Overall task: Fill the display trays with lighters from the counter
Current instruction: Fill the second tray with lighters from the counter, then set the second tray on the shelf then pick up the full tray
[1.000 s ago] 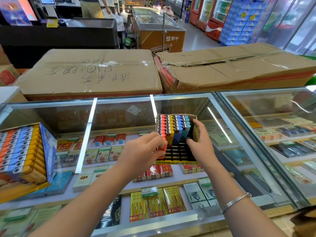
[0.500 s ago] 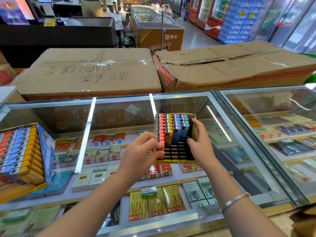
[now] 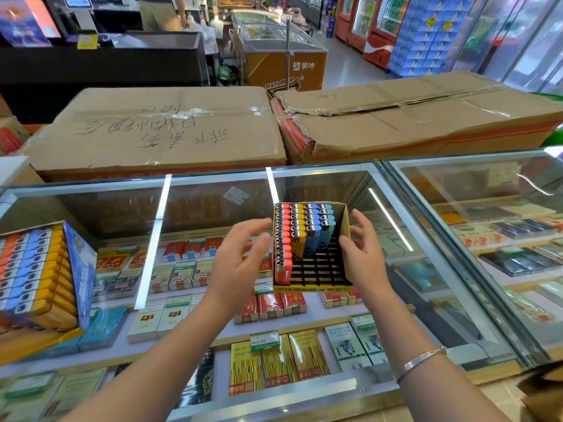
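On our glass bench: 1 display tray, 4 lighter columns. Left hand beside it, fingers spread, empty; right hand fingers loosely apart at its wall.

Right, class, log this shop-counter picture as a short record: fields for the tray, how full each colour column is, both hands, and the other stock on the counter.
tray: display tray on the glass counter, part filled
columns: red lighters nearly reach the front; yellow, blue and light blue fill only the back
empty slots: front right of the grid
left hand: open, beside the tray's left, holding nothing
right hand: open, at the tray's right wall
other stock: full lighter box, tilted, far left
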Motion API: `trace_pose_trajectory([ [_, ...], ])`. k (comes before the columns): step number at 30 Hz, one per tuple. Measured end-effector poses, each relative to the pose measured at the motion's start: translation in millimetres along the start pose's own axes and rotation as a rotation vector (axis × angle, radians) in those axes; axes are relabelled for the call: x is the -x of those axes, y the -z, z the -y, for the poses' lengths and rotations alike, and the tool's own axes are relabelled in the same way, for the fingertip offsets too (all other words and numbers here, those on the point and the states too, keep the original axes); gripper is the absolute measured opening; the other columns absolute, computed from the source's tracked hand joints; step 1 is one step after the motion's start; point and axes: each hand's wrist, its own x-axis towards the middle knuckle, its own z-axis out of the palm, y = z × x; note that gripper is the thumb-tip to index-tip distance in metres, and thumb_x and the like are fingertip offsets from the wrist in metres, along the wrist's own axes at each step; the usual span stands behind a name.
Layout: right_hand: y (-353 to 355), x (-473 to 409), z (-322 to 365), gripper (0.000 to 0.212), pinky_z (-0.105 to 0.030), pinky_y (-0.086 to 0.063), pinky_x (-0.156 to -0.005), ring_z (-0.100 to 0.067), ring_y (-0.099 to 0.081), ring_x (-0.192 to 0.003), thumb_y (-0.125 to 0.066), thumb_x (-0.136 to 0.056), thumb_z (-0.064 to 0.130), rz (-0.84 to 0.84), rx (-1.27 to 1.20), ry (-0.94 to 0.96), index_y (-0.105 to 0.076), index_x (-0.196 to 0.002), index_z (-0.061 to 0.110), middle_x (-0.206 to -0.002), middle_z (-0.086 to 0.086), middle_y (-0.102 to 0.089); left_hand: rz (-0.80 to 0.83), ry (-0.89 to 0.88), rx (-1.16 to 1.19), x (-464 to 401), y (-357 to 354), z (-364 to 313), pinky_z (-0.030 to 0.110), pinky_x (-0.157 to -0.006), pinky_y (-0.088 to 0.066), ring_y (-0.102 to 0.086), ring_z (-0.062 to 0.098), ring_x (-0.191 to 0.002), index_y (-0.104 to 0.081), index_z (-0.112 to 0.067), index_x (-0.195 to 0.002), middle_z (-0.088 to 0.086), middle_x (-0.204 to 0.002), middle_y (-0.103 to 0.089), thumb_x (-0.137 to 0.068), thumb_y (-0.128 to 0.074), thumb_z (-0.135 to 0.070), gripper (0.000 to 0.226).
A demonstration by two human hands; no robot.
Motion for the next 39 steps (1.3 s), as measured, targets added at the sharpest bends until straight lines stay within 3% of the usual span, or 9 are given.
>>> trace_pose_trajectory([
  [3,2.2,-2.8,-2.9,0.037,-0.004,-0.043,-0.046,0.000,-0.054,-0.087,-0.050,-0.093,0.017,-0.083,-0.032,-0.082,-0.045,-0.130,0.025,-0.108,0.008,-0.054,0.056,0.273,0.122,-14.0,-8.3,2.1,0.006,-0.088,-0.033,-0.040,-0.018,-0.111,-0.040,-0.035,-0.135,-0.021,-0.131,-0.044,-0.096,-0.037,-0.047,0.041],
  [6,3.4,-3.6,-5.8,0.035,-0.011,-0.046,-0.051,-0.002,-0.055,-0.092,-0.054,-0.090,0.014,-0.048,0.046,-0.087,-0.051,-0.123,0.021,-0.108,0.005,-0.058,0.140,0.441,0.211,-25.0,-19.7,6.4,0.037,-0.109,-0.030,-0.037,0.012,-0.131,-0.032,-0.027,-0.144,-0.006,-0.146,-0.039,-0.091,-0.032,-0.058,0.061],
  [8,4.8,-5.2,-6.9,0.039,-0.014,-0.044,-0.060,-0.006,-0.055,-0.099,-0.054,-0.087,0.009,-0.025,0.113,-0.076,-0.052,-0.124,0.020,-0.113,0.002,-0.059,0.187,0.472,0.286,-27.2,-28.2,4.0,0.044,-0.105,-0.037,-0.047,0.015,-0.125,-0.037,-0.027,-0.140,-0.004,-0.136,-0.051,-0.090,-0.035,-0.060,0.060],
  [13,7.5,-11.8,-5.3,0.037,-0.011,-0.045,-0.048,-0.002,-0.059,-0.085,-0.048,-0.085,0.003,0.051,0.207,-0.057,-0.056,-0.116,0.022,-0.098,0.008,-0.062,0.130,0.508,0.448,-28.2,-44.6,2.6,0.043,-0.095,-0.047,-0.058,0.018,-0.110,-0.036,-0.034,-0.136,-0.002,-0.123,-0.058,-0.093,-0.051,-0.032,0.046],
  [20,48.4,-15.7,-2.7,0.036,-0.006,-0.043,-0.049,0.003,-0.054,-0.081,-0.048,-0.085,0.001,0.061,0.278,-0.026,-0.049,-0.100,0.034,-0.092,0.018,-0.056,0.076,0.582,0.572,-29.3,-85.8,-11.0,0.033,-0.066,-0.056,-0.067,0.022,-0.093,-0.040,-0.042,-0.123,0.002,-0.114,-0.060,-0.090,-0.055,-0.028,0.039],
  [26,85.5,-16.2,-11.8,0.041,-0.034,-0.048,-0.084,-0.022,-0.053,-0.107,-0.039,-0.083,-0.005,0.136,0.381,-0.012,-0.054,-0.109,0.022,-0.111,-0.007,-0.056,0.072,0.576,0.611,-29.2,-130.1,-26.2,0.033,-0.066,-0.056,-0.068,0.020,-0.091,-0.036,-0.041,-0.125,0.000,-0.119,-0.057,-0.088,-0.056,-0.028,0.044],
  [31,100.0,-12.1,-13.6,0.048,-0.013,-0.046,-0.064,-0.006,-0.059,-0.095,-0.031,-0.088,-0.003,0.019,0.211,-0.085,-0.052,-0.107,0.036,-0.103,0.009,-0.062,0.122,0.597,0.634,-33.8,-154.1,-35.0,0.036,-0.068,-0.057,-0.068,0.020,-0.090,-0.040,-0.042,-0.118,0.001,-0.118,-0.057,-0.089,-0.056,-0.023,0.038],
  [36,126.9,-6.2,-4.3,0.050,-0.027,-0.055,-0.075,-0.009,-0.061,-0.096,-0.031,-0.091,0.001,-0.201,0.074,-0.146,-0.054,-0.125,0.028,-0.107,0.005,-0.064,0.227,0.548,0.704,-42.1,-178.1,-50.8,0.030,-0.061,-0.056,-0.070,0.014,-0.084,-0.045,-0.046,-0.109,-0.002,-0.110,-0.062,-0.084,-0.060,-0.025,0.036],
  [39,151.6,5.3,3.1,0.046,-0.019,-0.052,-0.063,-0.004,-0.062,-0.089,-0.033,-0.091,0.004,-0.345,0.014,-0.169,-0.056,-0.121,0.030,-0.104,0.008,-0.064,0.378,0.519,0.746,-46.3,-196.0,-67.1,0.031,-0.063,-0.056,-0.070,0.017,-0.088,-0.047,-0.043,-0.111,-0.003,-0.106,-0.067,-0.075,-0.064,-0.028,0.043],
])
